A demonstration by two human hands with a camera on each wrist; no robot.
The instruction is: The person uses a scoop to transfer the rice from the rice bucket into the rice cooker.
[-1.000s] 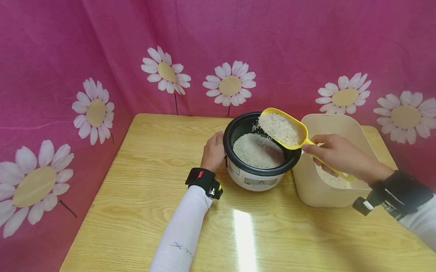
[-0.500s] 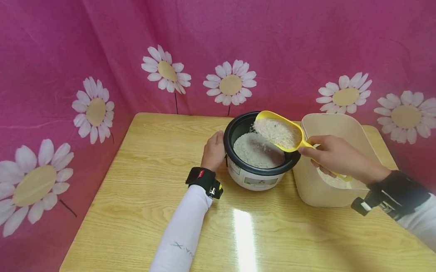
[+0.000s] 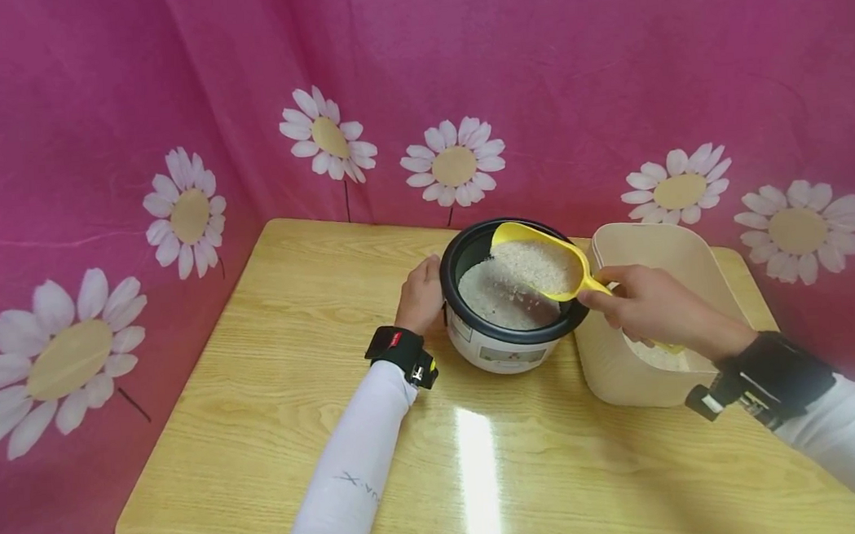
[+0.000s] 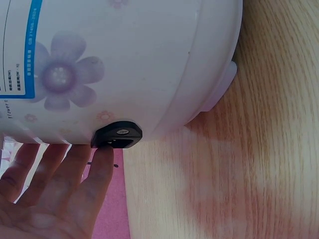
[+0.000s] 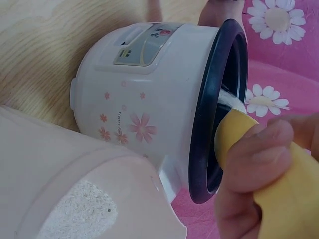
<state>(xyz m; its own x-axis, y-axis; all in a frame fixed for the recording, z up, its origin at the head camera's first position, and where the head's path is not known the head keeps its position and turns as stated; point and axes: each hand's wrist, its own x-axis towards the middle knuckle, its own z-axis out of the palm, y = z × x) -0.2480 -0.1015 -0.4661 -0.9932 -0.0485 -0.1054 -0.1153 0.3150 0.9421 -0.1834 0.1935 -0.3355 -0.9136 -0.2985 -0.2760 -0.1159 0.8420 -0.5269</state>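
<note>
My right hand [image 3: 654, 306] grips the handle of a yellow scoop [image 3: 517, 231] heaped with rice [image 3: 539, 265]. The scoop is tilted over the open rice cooker [image 3: 505, 359], and grains spill off its lower edge. More rice [image 3: 499, 302] lies in the cooker's dark pot. In the right wrist view, the scoop's yellow back [image 5: 234, 130] reaches inside the black rim [image 5: 202, 129]. My left hand [image 3: 419, 296] rests against the cooker's left side. Its extended fingers [image 4: 75, 174] touch the white wall beside a black socket [image 4: 119, 133] in the left wrist view.
A beige rice bin [image 3: 618, 374] stands close to the cooker's right, under my right forearm, with rice [image 5: 82, 211] inside. Both stand on a wooden table [image 3: 292, 332]. Behind the table's far edge hangs a pink curtain [image 3: 549, 88] with daisies.
My right hand has moved slightly left and down, bringing the scoop farther over the pot and tilting it so rice slides out. My left hand has stayed against the cooker.
</note>
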